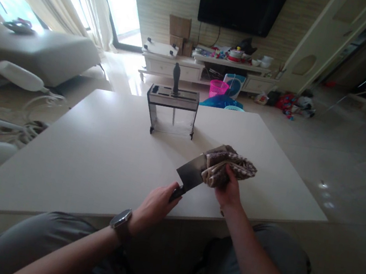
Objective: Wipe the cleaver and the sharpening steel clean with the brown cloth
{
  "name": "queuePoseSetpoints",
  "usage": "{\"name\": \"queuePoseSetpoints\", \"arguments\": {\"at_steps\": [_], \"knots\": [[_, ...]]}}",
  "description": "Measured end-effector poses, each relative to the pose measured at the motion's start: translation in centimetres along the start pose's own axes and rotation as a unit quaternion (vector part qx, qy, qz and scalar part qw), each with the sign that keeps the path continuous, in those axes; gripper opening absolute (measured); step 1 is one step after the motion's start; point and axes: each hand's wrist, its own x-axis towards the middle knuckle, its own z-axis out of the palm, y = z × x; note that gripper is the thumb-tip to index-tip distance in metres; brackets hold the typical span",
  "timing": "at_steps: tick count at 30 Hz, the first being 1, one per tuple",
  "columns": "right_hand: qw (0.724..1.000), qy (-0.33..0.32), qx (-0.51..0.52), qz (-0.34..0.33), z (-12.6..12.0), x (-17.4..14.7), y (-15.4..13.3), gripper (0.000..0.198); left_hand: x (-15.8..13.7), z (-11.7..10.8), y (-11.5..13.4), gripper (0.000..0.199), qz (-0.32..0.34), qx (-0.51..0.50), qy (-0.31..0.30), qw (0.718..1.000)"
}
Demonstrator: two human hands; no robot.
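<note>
My left hand (157,200) grips the black handle of a cleaver (192,172) above the near part of the white table. The broad dark blade points up and to the right. My right hand (228,189) is closed on a bunched brown and cream patterned cloth (225,166), which wraps around the blade's far part and hides some of it. Beyond the hands, a knife block (174,98) with clear sides stands on the table, with one dark-handled knife (176,78) upright in it.
The white table (95,155) ends just in front of my knees. Past its far edge are a pink basket (218,87) and a low cabinet (173,67) bearing boxes and bowls. White tubular objects (21,77) stand left of the table. A television (243,4) hangs on the wall.
</note>
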Motion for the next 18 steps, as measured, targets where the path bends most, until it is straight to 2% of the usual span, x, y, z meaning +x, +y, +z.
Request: {"name": "queuePoseSetpoints", "arguments": {"at_steps": [3, 11, 15, 18], "knots": [[0.999, -0.024, -0.027, -0.006, -0.3, -0.3, 0.3, 0.034, 0.0, 0.1, 0.0, 0.021, -0.003, -0.017, 0.005, 1.0], [0.991, -0.083, -0.075, 0.07, 1.6, -4.2, 5.9, 0.04, 0.4, 0.7, -0.5, 0.014, 0.02, -0.047, 0.011, 0.999], [0.992, -0.066, -0.074, 0.079, 1.7, -4.5, 6.5, 0.04, 0.4, 0.7, -0.6, 0.013, 0.019, -0.007, -0.015, 1.0], [0.995, -0.03, -0.074, 0.057, 1.6, -4.4, 6.4, 0.041, 0.4, 0.9, -0.1, 0.015, 0.02, -0.005, -0.03, 0.999]]}}
